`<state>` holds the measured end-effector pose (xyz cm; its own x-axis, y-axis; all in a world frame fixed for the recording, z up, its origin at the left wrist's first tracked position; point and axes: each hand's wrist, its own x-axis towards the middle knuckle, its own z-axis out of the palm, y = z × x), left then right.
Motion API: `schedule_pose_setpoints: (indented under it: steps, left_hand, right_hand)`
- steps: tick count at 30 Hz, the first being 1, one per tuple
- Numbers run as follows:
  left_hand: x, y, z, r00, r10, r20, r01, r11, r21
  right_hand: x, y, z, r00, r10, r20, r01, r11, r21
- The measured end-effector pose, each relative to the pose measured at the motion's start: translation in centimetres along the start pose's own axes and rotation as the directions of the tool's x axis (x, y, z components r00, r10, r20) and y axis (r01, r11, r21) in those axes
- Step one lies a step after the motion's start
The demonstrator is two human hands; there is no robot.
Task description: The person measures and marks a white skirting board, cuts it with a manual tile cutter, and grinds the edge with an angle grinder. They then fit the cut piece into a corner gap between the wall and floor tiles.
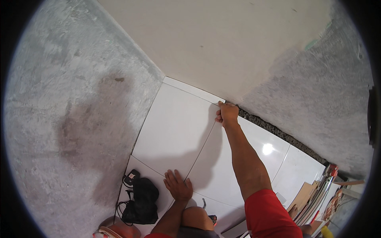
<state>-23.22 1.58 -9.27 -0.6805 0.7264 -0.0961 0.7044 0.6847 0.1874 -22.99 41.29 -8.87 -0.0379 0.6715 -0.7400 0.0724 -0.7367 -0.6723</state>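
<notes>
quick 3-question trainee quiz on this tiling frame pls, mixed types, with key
1. True or false: the left hand lies flat, palm down, on a white floor tile.
2. Where is the right hand? A) on the black bag B) at the far edge of the tiles, where they meet the wall C) raised in the air, away from the floor
3. Fill in: a black bag with cords lies on the tiles to the ____ of the left hand.

Key: 1 true; 2 B; 3 left
</notes>
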Motion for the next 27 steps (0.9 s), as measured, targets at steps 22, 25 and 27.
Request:
schedule_pose_setpoints:
  steps: [22,25,27]
  left_hand:
    - [-0.06,-0.11,-0.20,1.000,-0.011,0.019,0.012,1.000,-0.029]
    - [-0.10,-0.12,-0.22,1.000,-0.011,0.011,0.011,0.999,-0.034]
    - [-0.04,-0.11,-0.17,1.000,-0.020,0.023,0.021,0.999,-0.032]
  right_hand:
    - [-0.38,-0.14,-0.02,1.000,0.006,0.016,-0.006,1.000,-0.020]
    - [-0.53,-0.25,-0.01,1.000,0.004,0.017,-0.003,1.000,-0.022]
    - [-0.54,-0.23,-0.02,1.000,-0.001,0.014,0.002,1.000,-0.019]
